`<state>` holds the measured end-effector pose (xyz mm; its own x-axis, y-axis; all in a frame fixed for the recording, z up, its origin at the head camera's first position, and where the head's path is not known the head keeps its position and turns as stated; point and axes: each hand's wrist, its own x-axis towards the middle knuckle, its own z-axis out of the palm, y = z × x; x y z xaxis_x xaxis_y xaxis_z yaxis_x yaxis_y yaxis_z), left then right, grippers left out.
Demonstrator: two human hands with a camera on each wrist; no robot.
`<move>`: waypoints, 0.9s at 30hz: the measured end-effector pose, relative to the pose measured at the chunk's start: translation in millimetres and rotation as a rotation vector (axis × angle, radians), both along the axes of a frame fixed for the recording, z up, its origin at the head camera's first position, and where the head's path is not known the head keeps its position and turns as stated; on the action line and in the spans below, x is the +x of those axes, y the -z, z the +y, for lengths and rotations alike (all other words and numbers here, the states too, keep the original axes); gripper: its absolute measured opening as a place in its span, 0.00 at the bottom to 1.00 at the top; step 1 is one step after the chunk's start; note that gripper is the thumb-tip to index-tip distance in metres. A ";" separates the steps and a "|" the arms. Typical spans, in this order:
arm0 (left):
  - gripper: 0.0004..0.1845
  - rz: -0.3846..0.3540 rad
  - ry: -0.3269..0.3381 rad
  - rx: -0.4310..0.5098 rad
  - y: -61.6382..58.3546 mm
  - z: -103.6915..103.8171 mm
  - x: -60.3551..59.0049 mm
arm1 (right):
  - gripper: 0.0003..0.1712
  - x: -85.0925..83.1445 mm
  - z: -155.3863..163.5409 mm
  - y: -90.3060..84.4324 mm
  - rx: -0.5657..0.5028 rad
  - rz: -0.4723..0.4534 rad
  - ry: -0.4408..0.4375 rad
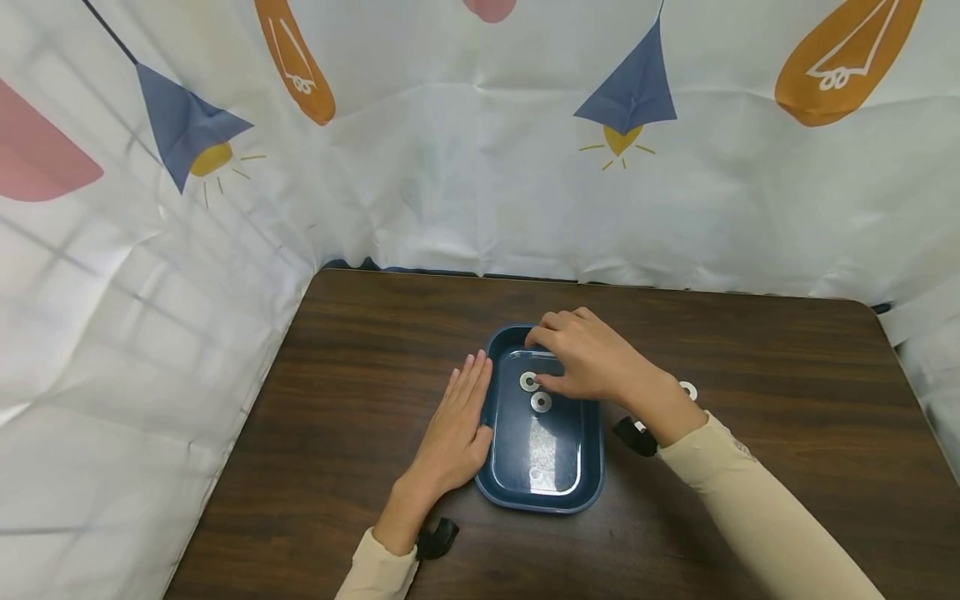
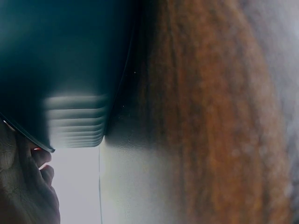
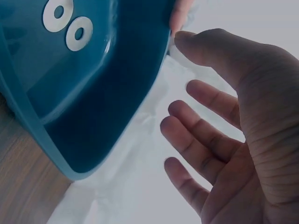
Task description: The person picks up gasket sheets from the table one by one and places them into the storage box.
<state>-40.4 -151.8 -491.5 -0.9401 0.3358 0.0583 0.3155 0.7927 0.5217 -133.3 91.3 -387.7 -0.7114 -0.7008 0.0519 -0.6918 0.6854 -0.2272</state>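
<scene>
A blue rectangular tray (image 1: 555, 500) with raised walls sits on the table. On its floor lie two flat metal washers, an upper washer (image 1: 522, 382) and a lower washer (image 1: 535, 404); they also show in the right wrist view. My left hand (image 1: 456, 429) rests along the tray's left wall, fingers straight. Over the tray's upper right part is my right hand (image 1: 588, 354), its thumb near the upper washer. In the right wrist view its fingers (image 3: 191, 144) are loosely bent and spread, holding nothing.
Another washer (image 1: 693, 389) lies on the wooden table (image 1: 337, 367) right of the tray, partly behind the right wrist. Each wrist wears a black device; the left device (image 1: 437, 540) is near the tray's lower left. A white printed curtain (image 1: 480, 192) hangs behind the table.
</scene>
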 end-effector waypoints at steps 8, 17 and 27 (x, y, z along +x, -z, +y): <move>0.47 -0.003 -0.004 -0.014 0.0 -0.5 0.8 | 0.29 7.5 7.7 -2.4 -0.032 -0.020 0.036; 0.47 0.008 0.001 -0.001 -0.5 1.6 -0.1 | 0.28 17.0 19.0 1.9 -0.074 -0.011 0.051; 0.47 0.010 -0.018 0.005 -0.3 2.1 0.3 | 0.25 26.5 40.6 6.4 -0.133 -0.008 0.100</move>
